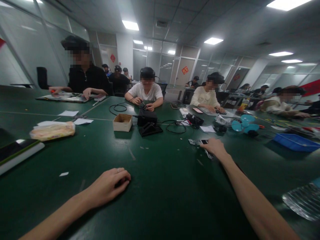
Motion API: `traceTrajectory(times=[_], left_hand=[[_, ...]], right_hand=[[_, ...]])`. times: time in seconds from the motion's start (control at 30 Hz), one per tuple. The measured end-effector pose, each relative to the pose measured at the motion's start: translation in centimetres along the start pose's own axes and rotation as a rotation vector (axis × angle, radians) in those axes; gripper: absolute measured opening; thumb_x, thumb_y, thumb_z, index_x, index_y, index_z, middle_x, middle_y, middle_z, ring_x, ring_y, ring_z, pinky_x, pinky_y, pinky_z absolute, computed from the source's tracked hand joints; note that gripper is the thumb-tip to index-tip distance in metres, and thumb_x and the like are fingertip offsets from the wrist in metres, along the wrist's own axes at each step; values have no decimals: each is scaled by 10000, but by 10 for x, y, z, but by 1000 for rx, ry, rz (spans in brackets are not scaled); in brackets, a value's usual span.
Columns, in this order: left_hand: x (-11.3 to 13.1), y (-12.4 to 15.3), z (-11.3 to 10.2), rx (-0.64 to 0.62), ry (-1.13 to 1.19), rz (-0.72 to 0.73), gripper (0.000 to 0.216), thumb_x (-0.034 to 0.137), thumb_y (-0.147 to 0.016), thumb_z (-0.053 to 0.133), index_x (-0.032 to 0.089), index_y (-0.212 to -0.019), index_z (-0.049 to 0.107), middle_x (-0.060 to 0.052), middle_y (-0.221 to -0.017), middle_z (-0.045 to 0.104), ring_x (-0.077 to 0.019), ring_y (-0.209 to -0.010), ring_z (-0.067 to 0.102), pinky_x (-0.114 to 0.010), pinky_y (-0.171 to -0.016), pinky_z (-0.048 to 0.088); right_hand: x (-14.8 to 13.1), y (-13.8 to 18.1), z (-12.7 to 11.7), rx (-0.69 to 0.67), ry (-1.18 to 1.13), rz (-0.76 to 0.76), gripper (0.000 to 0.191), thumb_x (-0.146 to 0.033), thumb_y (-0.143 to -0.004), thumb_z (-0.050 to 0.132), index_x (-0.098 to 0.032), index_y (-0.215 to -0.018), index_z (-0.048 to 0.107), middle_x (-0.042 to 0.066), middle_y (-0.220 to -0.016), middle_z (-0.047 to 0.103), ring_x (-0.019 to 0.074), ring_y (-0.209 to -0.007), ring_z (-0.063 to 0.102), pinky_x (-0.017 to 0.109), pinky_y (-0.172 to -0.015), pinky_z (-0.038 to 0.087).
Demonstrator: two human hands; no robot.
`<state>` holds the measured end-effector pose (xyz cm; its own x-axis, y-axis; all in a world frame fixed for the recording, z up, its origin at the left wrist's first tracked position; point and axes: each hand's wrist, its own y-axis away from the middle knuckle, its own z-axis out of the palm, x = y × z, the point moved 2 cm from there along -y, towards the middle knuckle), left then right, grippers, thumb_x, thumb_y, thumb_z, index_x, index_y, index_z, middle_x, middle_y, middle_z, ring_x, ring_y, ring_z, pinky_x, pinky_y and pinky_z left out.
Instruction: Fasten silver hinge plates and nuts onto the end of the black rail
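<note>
My left hand (112,184) lies on the green tabletop (160,196), its fingers curled loosely together and nothing visible in them. Farther out on the right, my right hand (215,148) is closed, palm down, over small parts. Its fingertips are on a small dark rectangular piece with a pale edge (204,142). A silvery bracket-like metal piece (194,142) sticks out to the left of the fingers. Beneath the hand a thin metallic strip (209,154) shows. The hand hides part of these pieces, so I cannot tell whether they are joined.
Across the table are an open cardboard box (122,123), a black device on a stand (147,120) and cables (175,126). Blue fan blades (245,124), a blue tray (297,142) and a clear ribbed bottle (303,200) are right. A plastic-wrapped pack (53,130) lies left. Several people sit opposite.
</note>
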<state>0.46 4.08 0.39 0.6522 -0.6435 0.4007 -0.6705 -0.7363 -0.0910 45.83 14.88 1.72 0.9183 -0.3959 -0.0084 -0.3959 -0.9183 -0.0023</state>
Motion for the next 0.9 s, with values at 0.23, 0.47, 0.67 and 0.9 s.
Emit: traceTrajectory(times=[0.23,0.47,0.67,0.9], left_hand=[[-3,1,2,17,10,14,200,252,-896,417,191,-954,598,-26,-828,605,-159,-722,568,-243,-622,433],[-1,0,1,-1,-2,1,214,258,-900,409,186,-952,603,-32,-832,605,-162,-723,567,-250,-633,435],[0,0,-1,6,-3,5,197,258,-896,421,191,-943,600,-23,-824,604,-155,-719,567,-237,-634,432],[-1,0,1,13,0,12,196,250,-892,421,187,-945,598,-24,-815,601,-156,-714,571,-240,-629,434]], right_hand=[[3,2,0,44,22,0,442,-459,-798,596,-68,-984,680,240,-977,675,319,-893,667,318,-696,497],[3,3,0,53,35,-5,431,-424,-787,617,-66,-1024,648,236,-979,673,337,-931,653,332,-709,497],[2,4,1,73,30,-8,428,-416,-789,617,-87,-1063,606,218,-1009,667,320,-941,650,320,-722,488],[3,3,4,78,10,-1,400,-401,-802,592,-69,-1025,606,225,-989,663,322,-932,651,325,-716,485]])
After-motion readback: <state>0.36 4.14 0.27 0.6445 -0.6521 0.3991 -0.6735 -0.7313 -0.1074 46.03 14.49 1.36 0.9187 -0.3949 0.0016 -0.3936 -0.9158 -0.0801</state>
